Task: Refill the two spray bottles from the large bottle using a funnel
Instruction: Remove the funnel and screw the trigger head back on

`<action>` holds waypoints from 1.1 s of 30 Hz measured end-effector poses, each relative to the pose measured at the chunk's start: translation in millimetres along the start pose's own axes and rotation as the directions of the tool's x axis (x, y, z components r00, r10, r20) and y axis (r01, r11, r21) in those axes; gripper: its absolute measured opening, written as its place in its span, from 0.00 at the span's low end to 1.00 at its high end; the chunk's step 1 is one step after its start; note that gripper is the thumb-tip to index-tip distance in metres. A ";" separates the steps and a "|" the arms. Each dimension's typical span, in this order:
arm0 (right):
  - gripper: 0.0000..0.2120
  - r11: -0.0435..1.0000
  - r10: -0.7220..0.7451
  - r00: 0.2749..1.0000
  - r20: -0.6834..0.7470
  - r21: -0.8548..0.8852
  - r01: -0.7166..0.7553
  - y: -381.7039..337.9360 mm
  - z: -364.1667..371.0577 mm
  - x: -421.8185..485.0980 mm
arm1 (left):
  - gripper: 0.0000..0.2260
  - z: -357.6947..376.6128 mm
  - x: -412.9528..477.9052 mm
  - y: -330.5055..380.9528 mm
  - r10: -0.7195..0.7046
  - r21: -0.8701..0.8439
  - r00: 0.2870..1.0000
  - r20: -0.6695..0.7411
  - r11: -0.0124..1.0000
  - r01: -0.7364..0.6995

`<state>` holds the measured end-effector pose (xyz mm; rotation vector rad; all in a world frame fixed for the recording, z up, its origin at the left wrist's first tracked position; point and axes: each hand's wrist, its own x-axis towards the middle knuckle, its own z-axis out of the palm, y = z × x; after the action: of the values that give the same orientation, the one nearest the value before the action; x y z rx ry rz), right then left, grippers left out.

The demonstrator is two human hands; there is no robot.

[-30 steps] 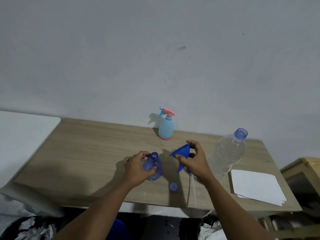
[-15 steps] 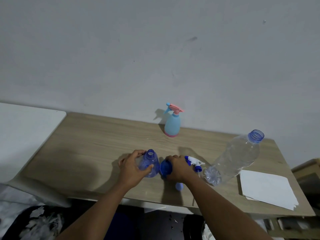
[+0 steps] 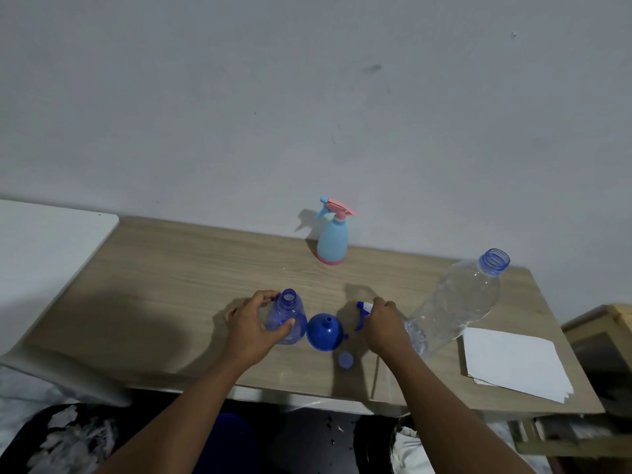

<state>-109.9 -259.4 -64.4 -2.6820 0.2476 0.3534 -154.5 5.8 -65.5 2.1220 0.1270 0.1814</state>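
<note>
A wooden table stands against a pale wall, seen from above and behind the person's two forearms. Near the front edge, a translucent blue spray bottle stands upright with its neck open and its trigger head removed. The left hand wraps around this bottle's body, thumb on the near side and fingers curled over the far side, closed firmly on it. Just to the right of the bottle, and close to touching it, a blue funnel rests mouth-down on the table, spout pointing upward; neither hand contacts it. A small blue cap lies flat on the table in front of the funnel. The right hand is lowered over the blue-and-white trigger head, whose nozzle and lever protrude to the left of the fingers; the fingers appear closed on it, though the palm hides the contact. Immediately right of this hand, the large clear bottle is uncapped, its blue threaded neck toward the back right; whether it leans or lies is unclear. A second spray bottle, light blue with a pink trigger and base, stands upright at the back near the wall. White paper sheets lie at the table's right end.
</note>
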 end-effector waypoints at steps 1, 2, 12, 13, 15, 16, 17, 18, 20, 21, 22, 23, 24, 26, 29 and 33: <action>0.19 1.000 -0.001 1.000 0.023 -0.023 0.002 4.9 1.9 -2.2 | 0.26 0.1 -0.1 -0.1 -0.002 0.002 1.000 0.006 1.000 0.002; 0.21 1.000 0.002 0.999 0.048 -0.014 -0.002 8.8 3.2 -4.2 | 0.26 0.2 -0.3 0.6 -0.003 0.003 1.000 0.014 1.000 0.003; 0.12 0.977 0.142 0.990 0.008 0.157 -0.142 23.4 25.8 -6.4 | 0.26 0.2 -1.6 5.1 -0.016 0.015 0.999 0.036 1.000 0.015; 0.13 0.968 0.149 0.989 0.005 0.205 -0.147 25.4 28.1 -5.3 | 0.27 -0.4 -2.4 5.0 -0.009 0.020 0.999 0.040 1.000 0.008; 0.11 0.926 0.155 0.988 0.000 0.348 -0.146 24.5 29.0 -5.0 | 0.29 -2.1 -4.4 3.6 0.011 0.029 0.998 0.061 0.999 -0.013; 0.10 0.910 0.160 0.987 0.004 0.388 -0.149 21.9 25.7 -6.2 | 0.29 -3.0 -5.5 2.8 0.024 0.023 0.997 0.078 0.999 -0.026; 0.11 0.903 0.152 0.988 0.011 0.404 -0.144 19.8 22.6 -6.3 | 0.30 -3.5 -6.5 1.9 0.037 0.013 0.995 0.093 0.999 -0.039; 0.17 0.905 0.136 0.991 0.015 0.404 -0.131 19.5 21.7 -6.1 | 0.31 -3.5 -7.4 0.3 0.048 -0.003 0.993 0.111 0.999 -0.048; 0.28 0.899 0.084 0.996 0.018 0.429 -0.084 17.3 19.4 -8.1 | 0.33 -2.4 -9.4 -3.5 0.056 -0.046 0.987 0.151 0.998 -0.049; 0.32 0.896 0.063 0.998 0.016 0.440 -0.064 17.5 19.5 -9.1 | 0.34 -1.9 -10.5 -5.2 0.056 -0.060 0.984 0.171 0.997 -0.046; 0.33 0.892 0.051 0.999 0.010 0.449 -0.050 18.7 20.1 -9.1 | 0.35 -1.5 -11.6 -7.0 0.058 -0.068 0.980 0.192 0.997 -0.046; 0.31 0.887 0.039 0.999 0.003 0.460 -0.036 22.5 21.8 -7.5 | 0.37 -0.9 -12.4 -9.3 0.066 -0.067 0.976 0.206 0.996 -0.054; 0.29 0.880 0.020 1.000 -0.004 0.475 -0.016 24.4 21.2 -6.7 | 0.38 -0.4 -12.5 -11.8 0.081 -0.054 0.973 0.215 0.996 -0.071; 0.26 0.852 -0.001 1.000 -0.019 0.523 0.011 23.9 16.3 -7.5 | 0.41 1.4 -11.9 -16.6 0.102 -0.039 0.969 0.225 0.995 -0.096; 0.25 0.794 -0.019 1.000 0.009 0.607 0.010 17.7 3.4 -12.8 | 0.42 7.2 -11.3 -20.2 0.091 -0.062 0.970 0.224 0.995 -0.079; 0.27 0.764 -0.068 0.997 -0.024 0.642 0.067 19.1 -1.8 -11.9 | 0.41 20.2 -10.8 -18.0 0.079 -0.141 0.975 0.206 0.989 -0.051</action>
<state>-125.1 -275.9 -66.8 -1.9971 0.2203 0.1944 -161.8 -3.2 -92.1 1.9972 -0.0785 0.0022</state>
